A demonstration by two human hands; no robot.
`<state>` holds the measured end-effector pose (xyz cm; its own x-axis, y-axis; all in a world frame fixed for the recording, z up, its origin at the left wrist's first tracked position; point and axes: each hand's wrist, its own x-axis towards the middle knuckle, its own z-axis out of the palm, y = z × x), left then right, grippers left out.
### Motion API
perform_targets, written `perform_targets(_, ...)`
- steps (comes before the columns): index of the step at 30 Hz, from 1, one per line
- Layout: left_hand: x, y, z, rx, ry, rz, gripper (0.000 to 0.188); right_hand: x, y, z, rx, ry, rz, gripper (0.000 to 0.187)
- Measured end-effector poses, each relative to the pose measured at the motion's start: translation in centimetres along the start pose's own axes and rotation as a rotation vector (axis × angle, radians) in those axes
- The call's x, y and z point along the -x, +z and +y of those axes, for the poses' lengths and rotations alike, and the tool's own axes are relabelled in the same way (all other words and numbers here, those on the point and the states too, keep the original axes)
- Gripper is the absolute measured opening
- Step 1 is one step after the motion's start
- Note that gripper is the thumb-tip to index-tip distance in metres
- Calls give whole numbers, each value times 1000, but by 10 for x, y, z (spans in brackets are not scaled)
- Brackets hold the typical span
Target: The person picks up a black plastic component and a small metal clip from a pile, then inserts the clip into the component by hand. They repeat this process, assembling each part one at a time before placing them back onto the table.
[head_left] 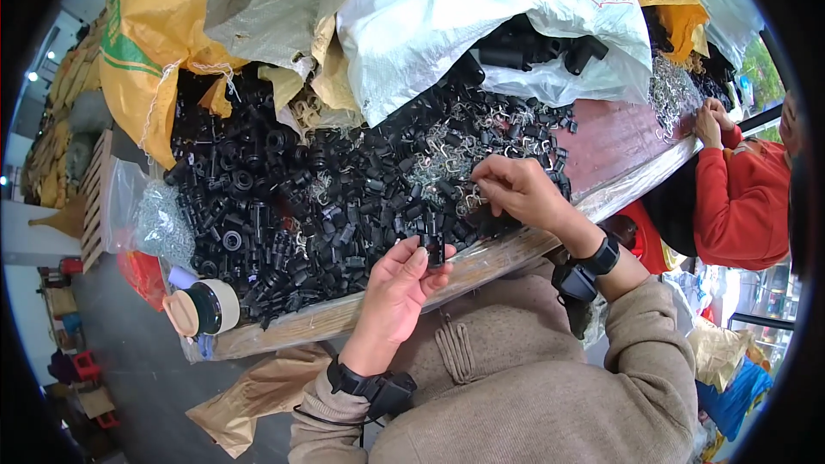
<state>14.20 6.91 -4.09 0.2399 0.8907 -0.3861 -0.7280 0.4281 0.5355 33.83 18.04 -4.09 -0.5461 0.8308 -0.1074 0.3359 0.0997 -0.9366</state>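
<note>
Clearly pinched: black part in the left hand

Nearest, black devices are strapped to both wrists. Over the near edge of the pile, the left hand has its fingers clamped on the black part, held roughly upright. Over the pile's right half hangs the right hand, thumb and forefinger close together; whether they grip something small, I cannot tell. The pile is loose black pieces, with silvery clips scattered over it, many just beside the right hand. At the pile's near left corner is a cream-and-black jar; farther along its left side sits a clear bag of silvery bits. Right of the pile, the surface shows reddish. Behind the pile are a yellow bag and a white bag, black cylinders in the latter's mouth. Well right of the pile, a person in red has both hands at more clips.
</note>
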Motion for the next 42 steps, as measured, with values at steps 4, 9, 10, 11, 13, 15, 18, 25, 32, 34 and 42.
perform_targets(4,14,9,0,9,-16,0,23,11,-3,-19,216,-179,132,11)
perform_targets(9,13,17,-6,-3,38,-5,26,32,12,-26,-140,-137,-1,15)
perform_targets(10,14,17,-10,26,35,-2,27,35,15,-25,-195,-136,-39,16)
perform_targets(11,14,17,-12,55,30,1,27,34,15,-26,-199,-135,-38,16)
perform_targets(13,7,16,-9,69,29,-41,27,31,16,-32,-181,-163,-127,16)
perform_targets(15,-1,16,-8,108,30,-134,25,27,15,-33,-175,-167,-172,15)
perform_targets(18,-11,11,-7,116,28,-137,25,16,15,-28,-130,-170,-240,13)
perform_targets(25,-27,3,-3,116,29,-143,24,0,18,-20,-196,-98,-184,14)
perform_targets(32,-19,5,1,127,155,-118,23,8,21,-19,-311,-36,-166,14)
perform_targets(34,-12,6,-2,92,183,-104,24,17,24,-23,-245,-42,-177,15)
perform_targets(42,19,20,-3,65,92,-29,26,44,23,-47,-260,-71,-114,15)
